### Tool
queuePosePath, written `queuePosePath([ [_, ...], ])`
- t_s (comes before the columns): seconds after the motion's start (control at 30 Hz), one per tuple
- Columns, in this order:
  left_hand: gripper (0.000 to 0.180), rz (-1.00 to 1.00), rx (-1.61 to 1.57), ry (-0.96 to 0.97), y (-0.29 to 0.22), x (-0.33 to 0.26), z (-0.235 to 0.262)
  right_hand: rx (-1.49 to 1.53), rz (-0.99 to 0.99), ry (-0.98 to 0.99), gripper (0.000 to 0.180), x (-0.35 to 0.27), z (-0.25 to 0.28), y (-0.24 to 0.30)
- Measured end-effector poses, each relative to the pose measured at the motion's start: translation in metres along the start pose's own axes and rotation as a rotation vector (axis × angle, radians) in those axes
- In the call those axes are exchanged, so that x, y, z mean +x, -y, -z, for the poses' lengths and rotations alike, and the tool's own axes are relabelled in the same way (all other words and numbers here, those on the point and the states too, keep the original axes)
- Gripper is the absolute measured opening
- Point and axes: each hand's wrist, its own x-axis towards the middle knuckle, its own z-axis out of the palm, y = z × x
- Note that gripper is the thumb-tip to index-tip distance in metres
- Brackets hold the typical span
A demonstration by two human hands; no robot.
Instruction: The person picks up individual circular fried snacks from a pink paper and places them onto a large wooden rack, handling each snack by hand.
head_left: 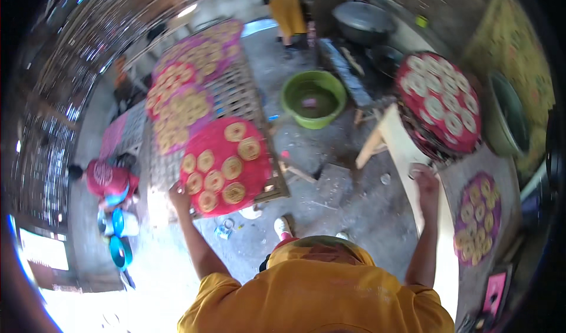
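Note:
My left hand (180, 198) is closed on the near left edge of a round red sheet (255, 172). Several beige coiled rings (232, 168) lie spread over this sheet, which rests at the near end of a slatted rack. On the other side, my right hand (427, 185) is over the edge of a pale bench, its fingers curled. Something small and pale is at those fingertips, too blurred to name. Just beyond that hand, a round red sheet (407, 85) carries several whiter rings (433, 107) on a dark round support.
More ring-covered sheets lie along the slatted rack (233, 88). A green basin (313, 120) of water stands on the floor ahead. At right are a purple sheet (492, 212) with rings and a large tub (508, 117). One person (109, 178) crouches left; another (287, 11) stands far ahead.

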Motion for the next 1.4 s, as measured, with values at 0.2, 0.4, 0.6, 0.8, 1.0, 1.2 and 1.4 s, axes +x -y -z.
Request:
queuePosePath([
  [0.2, 0.027, -0.048, 0.121, -0.087, 0.052, -0.005, -0.002, 0.08, 0.224, 0.552, 0.018, 0.043, -0.306, 0.102],
  [0.4, 0.012, -0.067, 0.024, -0.104, 0.008, 0.0, 0.016, -0.395, 0.342, 0.35, 0.014, 0.07, -0.426, 0.108],
  [0.6, 0.009, 0.033, -0.22, 0.028, -0.018, 0.011, 0.037, -0.216, 0.301, 0.396, 0.01, 0.057, -0.428, 0.133],
  [0.8, 0.017, -0.113, -0.118, -0.003, -0.003, 0.014, 0.032, -0.271, 0.208, 0.307, 0.012, 0.052, -0.44, 0.135],
  [1.0, 0.024, -0.053, 0.036, -0.068, 0.002, 0.015, 0.026, -0.211, 0.153, 0.32, 0.024, 0.046, -0.444, 0.113],
  [1.2, 0.028, -0.035, 0.092, -0.062, 0.007, 0.01, 0.021, -0.101, 0.111, 0.352, 0.027, 0.044, -0.442, 0.087],
  [1.4, 0.029, 0.035, 0.069, -0.054, 0.001, 0.017, 0.019, -0.088, 0.104, 0.444, 0.021, 0.046, -0.441, 0.088],
])
